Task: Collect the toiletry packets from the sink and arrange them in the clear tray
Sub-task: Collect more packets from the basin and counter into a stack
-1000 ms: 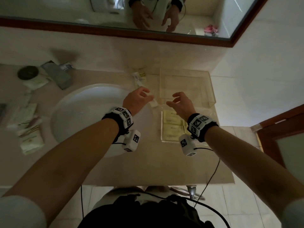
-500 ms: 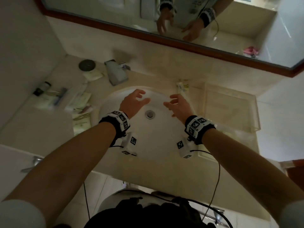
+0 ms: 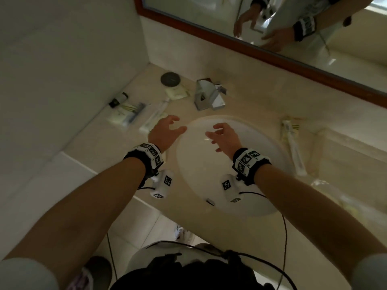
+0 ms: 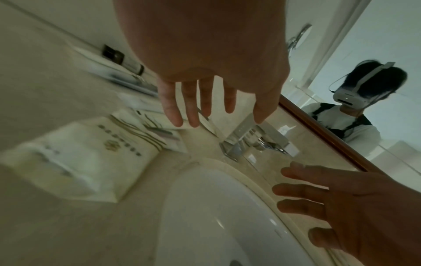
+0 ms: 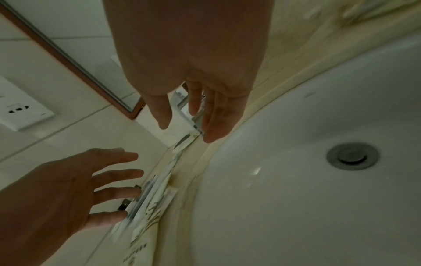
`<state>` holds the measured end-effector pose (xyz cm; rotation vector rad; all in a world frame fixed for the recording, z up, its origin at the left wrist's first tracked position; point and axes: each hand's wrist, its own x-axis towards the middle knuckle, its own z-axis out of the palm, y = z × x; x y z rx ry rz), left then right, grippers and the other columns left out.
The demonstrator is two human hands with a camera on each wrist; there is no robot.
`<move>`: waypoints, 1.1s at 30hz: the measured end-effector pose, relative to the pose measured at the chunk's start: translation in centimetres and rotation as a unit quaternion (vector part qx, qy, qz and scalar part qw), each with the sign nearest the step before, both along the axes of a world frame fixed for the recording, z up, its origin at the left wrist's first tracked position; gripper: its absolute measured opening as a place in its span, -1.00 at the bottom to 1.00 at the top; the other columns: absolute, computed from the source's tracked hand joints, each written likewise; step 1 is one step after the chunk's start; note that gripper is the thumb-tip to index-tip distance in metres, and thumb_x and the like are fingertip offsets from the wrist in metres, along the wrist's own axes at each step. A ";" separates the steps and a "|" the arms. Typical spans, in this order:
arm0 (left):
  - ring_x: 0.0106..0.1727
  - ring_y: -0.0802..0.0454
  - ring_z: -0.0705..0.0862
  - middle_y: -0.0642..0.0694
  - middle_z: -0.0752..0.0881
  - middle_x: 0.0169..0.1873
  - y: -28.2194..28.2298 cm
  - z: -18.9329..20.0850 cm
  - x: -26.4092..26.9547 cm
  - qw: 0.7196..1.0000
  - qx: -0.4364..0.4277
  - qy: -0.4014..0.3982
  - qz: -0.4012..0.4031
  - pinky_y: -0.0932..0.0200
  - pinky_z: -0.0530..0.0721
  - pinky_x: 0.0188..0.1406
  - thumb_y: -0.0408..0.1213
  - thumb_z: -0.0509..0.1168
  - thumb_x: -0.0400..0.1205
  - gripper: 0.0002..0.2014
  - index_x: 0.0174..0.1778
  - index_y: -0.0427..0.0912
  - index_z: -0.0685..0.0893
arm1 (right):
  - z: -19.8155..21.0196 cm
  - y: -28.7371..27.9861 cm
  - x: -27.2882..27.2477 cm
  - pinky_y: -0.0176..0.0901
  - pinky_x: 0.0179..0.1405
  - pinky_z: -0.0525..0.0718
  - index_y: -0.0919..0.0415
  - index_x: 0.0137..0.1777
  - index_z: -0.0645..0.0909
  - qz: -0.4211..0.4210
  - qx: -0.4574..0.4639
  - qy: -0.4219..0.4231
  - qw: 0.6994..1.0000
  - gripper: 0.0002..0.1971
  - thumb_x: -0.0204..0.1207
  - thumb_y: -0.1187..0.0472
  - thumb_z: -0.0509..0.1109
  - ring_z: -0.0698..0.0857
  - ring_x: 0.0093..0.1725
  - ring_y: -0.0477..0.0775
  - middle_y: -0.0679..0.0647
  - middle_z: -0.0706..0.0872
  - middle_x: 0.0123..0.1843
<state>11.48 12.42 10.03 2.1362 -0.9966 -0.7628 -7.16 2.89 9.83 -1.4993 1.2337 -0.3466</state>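
Observation:
Both hands hover empty with fingers spread over the left part of the white sink basin (image 3: 226, 174). My left hand (image 3: 173, 126) is above the basin's left rim, close to several white toiletry packets (image 3: 127, 114) on the counter. In the left wrist view its fingers (image 4: 193, 108) hang above a printed packet (image 4: 91, 156). My right hand (image 3: 215, 132) is over the basin, and in its wrist view the fingers (image 5: 212, 122) point at the rim beside the packets (image 5: 150, 198). Another long packet (image 3: 293, 143) lies right of the basin. The clear tray (image 3: 351, 149) is blurred at far right.
A chrome faucet (image 3: 209, 95) stands behind the basin. A dark-lidded round item (image 3: 170, 78) and a small bottle (image 3: 118, 99) sit near the left wall. The mirror (image 3: 272, 21) runs along the back. The drain (image 5: 352, 155) is in the basin's middle.
Both hands and the view have swung left, from the clear tray across the basin to its left rim near the packets. They stay empty.

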 end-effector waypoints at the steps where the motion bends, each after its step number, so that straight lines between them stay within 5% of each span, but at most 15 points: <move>1: 0.22 -0.01 0.61 -0.01 0.60 0.29 0.5 -0.1 0.8 1.000 0.007 -0.005 0.012 0.02 0.54 0.27 0.14 0.37 0.52 -0.55 0.30 0.10 0.57 | -0.2 0.1 1.0 -0.19 -0.39 0.65 0.12 0.28 0.49 0.008 0.006 0.001 1.000 -0.58 0.49 0.02 0.48 0.70 -0.10 -0.01 0.08 0.67 0.08; 7: 0.24 -0.02 0.62 0.00 0.58 0.31 3.3 -1.0 4.5 0.996 0.067 -0.016 0.051 -0.13 0.55 0.34 0.38 0.37 0.37 -0.40 0.26 0.17 0.54 | -1.4 1.9 6.2 -0.19 -0.44 0.66 0.15 0.25 0.51 0.049 0.036 0.012 0.998 -0.60 0.47 0.06 0.49 0.71 -0.16 -0.01 0.01 0.69 -0.10; 13: 0.21 -0.11 0.65 -0.07 0.61 0.25 4.2 -0.8 5.1 0.990 0.130 -0.012 0.051 -0.09 0.58 0.29 0.55 0.22 0.19 -0.17 0.27 0.12 0.54 | -2.3 3.7 8.9 -0.16 -0.39 0.66 0.15 0.26 0.51 0.081 0.072 0.022 0.994 -0.58 0.47 0.05 0.49 0.74 -0.15 0.04 0.14 0.74 0.05; 18: 0.17 -0.19 0.66 -0.15 0.64 0.25 4.6 -1.8 5.5 0.984 0.175 -0.009 0.036 -0.02 0.61 0.20 0.15 0.39 0.41 -0.43 0.32 0.06 0.54 | -2.9 5.0 9.8 -0.18 -0.35 0.64 0.18 0.23 0.52 0.100 0.099 0.034 0.989 -0.65 0.50 0.11 0.46 0.74 -0.06 0.09 0.18 0.74 0.03; 23: 0.02 -0.21 0.72 -0.18 0.66 0.16 4.8 -2.8 5.6 0.979 0.199 0.032 0.021 -0.10 0.76 0.04 -0.31 0.38 0.44 -0.46 0.36 0.00 0.47 | -2.9 5.7 10.8 0.03 -0.07 0.71 0.23 0.07 0.59 0.117 0.104 0.040 0.987 -0.81 0.52 0.19 0.44 0.70 -0.11 0.14 0.21 0.72 -0.11; 29: -0.12 -0.19 0.76 -0.19 0.71 -0.02 4.7 -3.5 5.5 0.984 0.157 0.079 0.028 0.02 0.80 -0.32 -0.40 0.28 0.52 -0.49 0.37 0.03 0.39 | -3.2 5.8 11.6 -0.18 -0.38 0.58 0.32 -0.15 0.65 0.116 0.117 0.045 0.985 -0.90 0.52 0.26 0.43 0.63 -0.26 0.14 0.22 0.67 -0.25; 33: -0.22 -0.17 0.71 -0.23 0.69 -0.04 4.2 -3.2 6.0 0.987 0.109 0.111 0.031 0.10 0.71 -0.47 -0.54 0.24 0.50 -0.42 0.38 0.00 0.33 | -3.1 5.4 11.4 -0.22 -0.46 0.45 0.48 0.03 0.70 0.100 0.119 0.055 0.986 -0.74 0.49 0.25 0.45 0.55 -0.36 0.08 0.23 0.64 -0.26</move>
